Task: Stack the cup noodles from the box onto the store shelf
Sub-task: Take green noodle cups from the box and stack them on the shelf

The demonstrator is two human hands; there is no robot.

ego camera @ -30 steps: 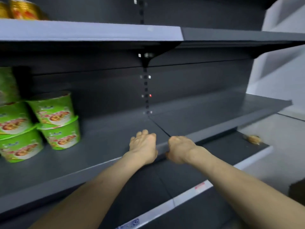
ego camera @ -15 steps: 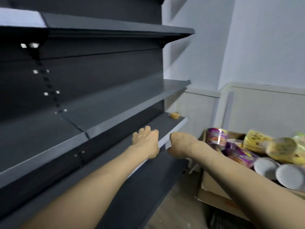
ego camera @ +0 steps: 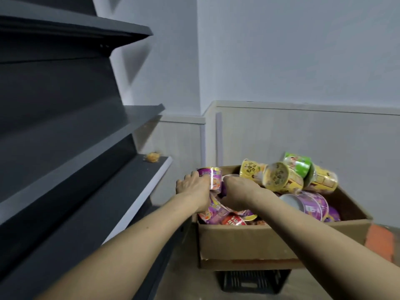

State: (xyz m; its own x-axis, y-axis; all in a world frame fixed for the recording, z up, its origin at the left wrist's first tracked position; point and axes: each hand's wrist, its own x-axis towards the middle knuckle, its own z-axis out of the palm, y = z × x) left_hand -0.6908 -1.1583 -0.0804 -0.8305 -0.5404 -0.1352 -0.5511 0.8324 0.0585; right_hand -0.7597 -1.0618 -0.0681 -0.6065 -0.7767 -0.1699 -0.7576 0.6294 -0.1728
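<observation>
An open cardboard box (ego camera: 259, 241) at the lower right is heaped with cup noodles: purple ones (ego camera: 309, 202), yellow ones (ego camera: 279, 176), a green one (ego camera: 298, 163) and a red one (ego camera: 233, 220). My left hand (ego camera: 192, 187) grips an upright purple cup (ego camera: 213, 176) at the box's near left corner. Right beside it, my right hand (ego camera: 240, 191) curls over another purple cup (ego camera: 225, 187) lying on its side, pale base showing; its fingertips are hidden. The dark grey store shelf (ego camera: 121, 191) runs along the left.
A small orange scrap (ego camera: 152, 156) lies at the far end of the lower shelf board. The box sits on a black plastic crate (ego camera: 253, 280). An orange-red object (ego camera: 378, 239) is at the right edge. Pale walls stand behind the box.
The view swung right from the shelf with green cups to the box. Both hands left the shelf edge, reached into the box and took hold of purple cups.
</observation>
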